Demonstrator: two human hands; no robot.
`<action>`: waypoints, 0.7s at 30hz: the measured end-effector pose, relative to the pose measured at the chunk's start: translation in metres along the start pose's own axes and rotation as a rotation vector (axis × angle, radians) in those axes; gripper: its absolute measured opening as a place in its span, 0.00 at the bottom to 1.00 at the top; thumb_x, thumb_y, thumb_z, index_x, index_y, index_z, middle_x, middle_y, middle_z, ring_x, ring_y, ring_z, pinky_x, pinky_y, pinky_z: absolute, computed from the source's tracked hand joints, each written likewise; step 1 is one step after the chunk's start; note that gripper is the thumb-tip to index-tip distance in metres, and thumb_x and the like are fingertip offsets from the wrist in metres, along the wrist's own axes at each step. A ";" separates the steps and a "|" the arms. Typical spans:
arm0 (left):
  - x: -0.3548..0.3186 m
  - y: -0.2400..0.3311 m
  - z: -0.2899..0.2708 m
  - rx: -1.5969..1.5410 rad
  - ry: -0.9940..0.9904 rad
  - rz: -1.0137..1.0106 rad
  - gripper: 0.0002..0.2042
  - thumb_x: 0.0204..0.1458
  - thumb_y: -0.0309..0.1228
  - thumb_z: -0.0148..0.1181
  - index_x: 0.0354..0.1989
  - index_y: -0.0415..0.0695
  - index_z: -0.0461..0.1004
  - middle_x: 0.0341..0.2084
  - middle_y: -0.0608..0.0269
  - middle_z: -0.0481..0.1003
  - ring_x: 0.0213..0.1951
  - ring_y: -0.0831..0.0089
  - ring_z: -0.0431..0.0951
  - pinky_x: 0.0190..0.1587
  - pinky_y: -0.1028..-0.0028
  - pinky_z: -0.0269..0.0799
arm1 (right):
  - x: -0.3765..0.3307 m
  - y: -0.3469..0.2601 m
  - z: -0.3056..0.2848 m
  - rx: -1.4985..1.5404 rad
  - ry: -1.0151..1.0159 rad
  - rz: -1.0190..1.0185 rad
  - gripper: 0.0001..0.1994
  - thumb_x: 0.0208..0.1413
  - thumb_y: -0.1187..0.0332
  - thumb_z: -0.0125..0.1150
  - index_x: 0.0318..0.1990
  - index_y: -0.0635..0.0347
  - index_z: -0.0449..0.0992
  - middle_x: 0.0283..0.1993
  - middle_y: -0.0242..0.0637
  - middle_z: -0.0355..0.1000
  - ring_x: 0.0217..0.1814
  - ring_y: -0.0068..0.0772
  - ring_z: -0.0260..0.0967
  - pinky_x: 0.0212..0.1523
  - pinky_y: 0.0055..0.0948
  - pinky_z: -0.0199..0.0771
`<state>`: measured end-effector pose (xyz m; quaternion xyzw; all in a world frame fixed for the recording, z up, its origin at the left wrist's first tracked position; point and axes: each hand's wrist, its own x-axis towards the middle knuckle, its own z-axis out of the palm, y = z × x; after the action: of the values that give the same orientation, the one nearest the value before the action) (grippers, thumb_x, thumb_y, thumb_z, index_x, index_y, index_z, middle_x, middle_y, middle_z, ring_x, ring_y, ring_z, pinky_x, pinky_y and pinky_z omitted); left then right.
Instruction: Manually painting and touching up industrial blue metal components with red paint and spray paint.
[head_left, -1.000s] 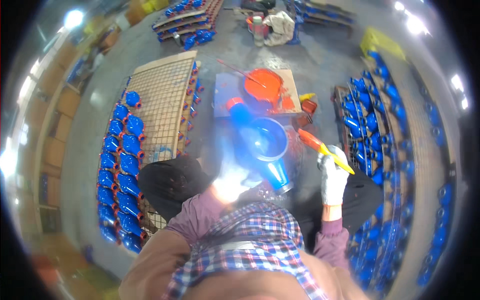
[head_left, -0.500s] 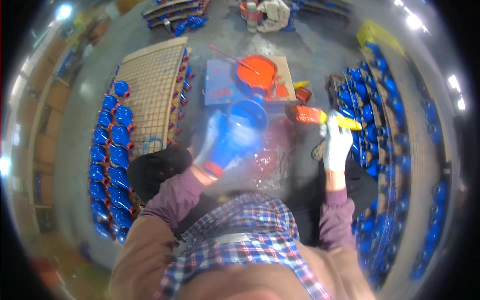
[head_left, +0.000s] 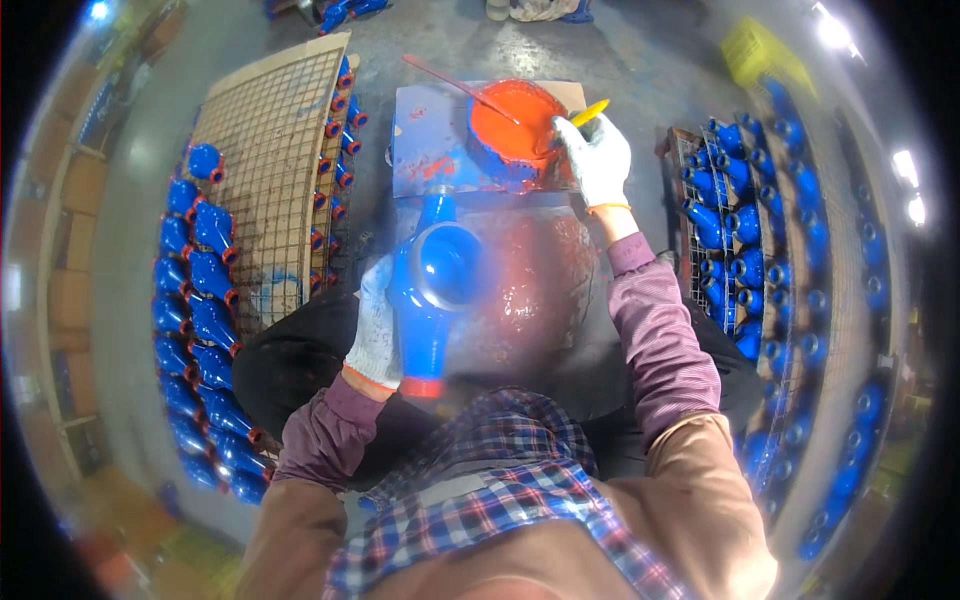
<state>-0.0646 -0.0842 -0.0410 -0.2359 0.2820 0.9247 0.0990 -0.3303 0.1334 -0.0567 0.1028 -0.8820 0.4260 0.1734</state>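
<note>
My left hand (head_left: pixel 374 325), in a white glove, grips a glossy blue valve body (head_left: pixel 424 345) from its left side. The casting stands nearly upright in the view, its wide round opening facing up and its lower end painted orange-red. In my gloved right hand (head_left: pixel 603 165) is a paintbrush (head_left: pixel 592 112), held by its yellow handle over the right rim of a paint bucket (head_left: pixel 488 160). Orange paint (head_left: pixel 512 125) fills the bucket, and the bristles are mostly hidden by the hand and rim. A thin red stick (head_left: pixel 440 72) leans in the paint.
Under the bucket lies a paint-stained board (head_left: pixel 425 115). Rows of blue castings (head_left: pixel 212 275) with red ends stand at the left beside a mesh rack panel (head_left: pixel 265 140). More blue castings (head_left: pixel 740 225) fill racks at the right, near a yellow crate (head_left: pixel 765 55). Red paint smears the floor (head_left: pixel 540 270).
My right hand has moved left and away from me, bringing the brush from the right side to the bucket. The valve body has turned more upright and shifted slightly left.
</note>
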 end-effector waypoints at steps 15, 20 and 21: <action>-0.024 0.001 0.043 0.833 -0.094 0.589 0.44 0.37 0.33 0.76 0.66 0.39 0.60 0.56 0.55 0.70 0.57 0.59 0.73 0.61 0.61 0.70 | -0.031 0.048 -0.056 0.633 0.015 0.427 0.17 0.64 0.59 0.63 0.46 0.67 0.80 0.32 0.35 0.80 0.28 0.22 0.75 0.28 0.22 0.72; -0.029 0.004 0.070 1.588 -0.468 1.535 0.47 0.31 0.35 0.83 0.63 0.37 0.63 0.53 0.46 0.70 0.53 0.48 0.74 0.55 0.52 0.71 | -0.078 0.024 -0.125 0.782 -0.121 0.686 0.16 0.66 0.55 0.62 0.41 0.61 0.79 0.26 0.29 0.75 0.21 0.18 0.67 0.21 0.18 0.61; -0.030 0.007 0.074 1.616 -0.589 1.571 0.41 0.33 0.36 0.80 0.60 0.40 0.68 0.54 0.47 0.70 0.53 0.46 0.73 0.54 0.52 0.73 | -0.088 0.012 -0.135 0.825 -0.111 0.616 0.16 0.66 0.54 0.61 0.40 0.60 0.78 0.25 0.28 0.74 0.23 0.17 0.66 0.23 0.18 0.62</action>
<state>-0.0691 -0.0492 0.0306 0.3596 0.8237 0.3018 -0.3179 -0.2240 0.2496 -0.0221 -0.0793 -0.6378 0.7636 -0.0622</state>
